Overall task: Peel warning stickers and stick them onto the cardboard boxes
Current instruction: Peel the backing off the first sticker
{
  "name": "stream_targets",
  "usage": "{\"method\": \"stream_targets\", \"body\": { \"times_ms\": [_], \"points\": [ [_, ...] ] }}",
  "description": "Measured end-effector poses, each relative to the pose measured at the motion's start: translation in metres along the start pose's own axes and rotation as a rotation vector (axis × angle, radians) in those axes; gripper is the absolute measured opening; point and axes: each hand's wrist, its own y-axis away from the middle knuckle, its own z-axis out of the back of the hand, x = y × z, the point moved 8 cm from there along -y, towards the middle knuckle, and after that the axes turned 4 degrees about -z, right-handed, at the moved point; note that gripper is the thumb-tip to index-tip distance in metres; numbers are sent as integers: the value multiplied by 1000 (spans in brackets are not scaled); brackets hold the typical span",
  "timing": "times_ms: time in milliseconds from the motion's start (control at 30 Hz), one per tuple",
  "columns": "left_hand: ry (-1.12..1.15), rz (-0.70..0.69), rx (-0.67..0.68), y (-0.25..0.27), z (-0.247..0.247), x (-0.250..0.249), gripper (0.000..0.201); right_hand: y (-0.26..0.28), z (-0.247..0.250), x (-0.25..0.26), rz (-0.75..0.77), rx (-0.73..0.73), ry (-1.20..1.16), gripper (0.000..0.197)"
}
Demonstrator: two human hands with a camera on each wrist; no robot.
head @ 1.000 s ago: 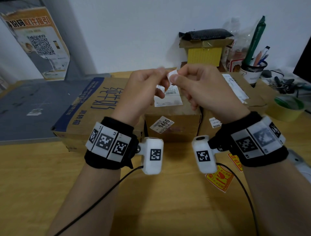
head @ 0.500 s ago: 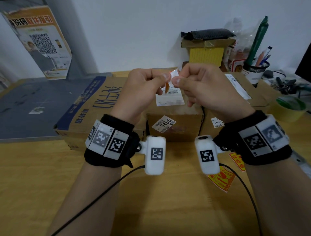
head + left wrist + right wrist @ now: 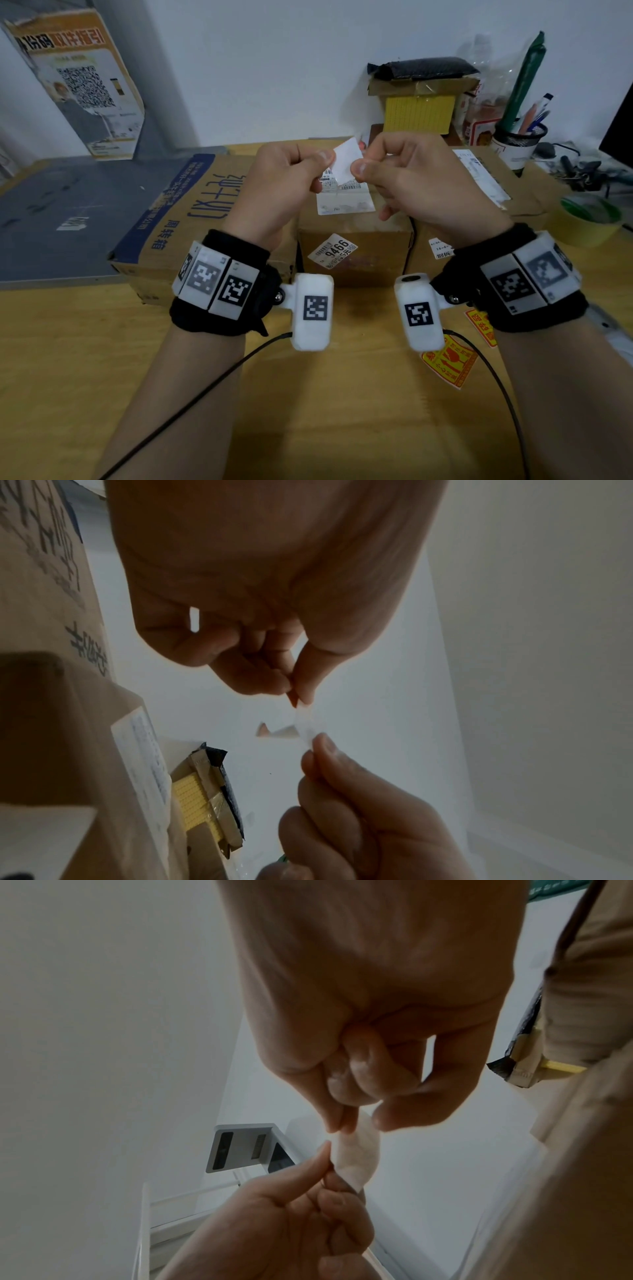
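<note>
Both hands are raised above the middle cardboard box. Between them is a small sticker on white backing paper, its white side toward me. My left hand pinches its left edge with thumb and forefinger. My right hand pinches the right edge. In the left wrist view the white paper bends between the two pinches, with a small orange corner beside it. The right wrist view shows the same curled paper. Two more yellow-and-red warning stickers lie on the wooden table by my right wrist.
A large box with blue print stands left, another box right. Behind are a yellow box, a pen holder and a tape roll. A grey board lies far left.
The paper has turned in my fingers: half a second ago an orange edge showed, now the white side faces me. Both hands stay raised in nearly the same spot.
</note>
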Motion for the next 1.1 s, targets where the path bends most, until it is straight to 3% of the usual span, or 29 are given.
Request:
{"method": "stream_targets", "body": {
  "times_ms": [667, 800, 933, 1100],
  "points": [
    [33, 66, -37, 0, 7, 7, 25, 3, 0, -2, -41, 4, 12, 20],
    [17, 46, -40, 0, 7, 4, 24, 2, 2, -4, -57, -16, 19, 20],
    [-33, -53, -100, 0, 10, -4, 18, 3, 7, 1, -30, -125, 81, 25],
    [-113, -112, -3, 1, 4, -10, 19, 3, 8, -3, -84, -108, 123, 30]
  ]
}}
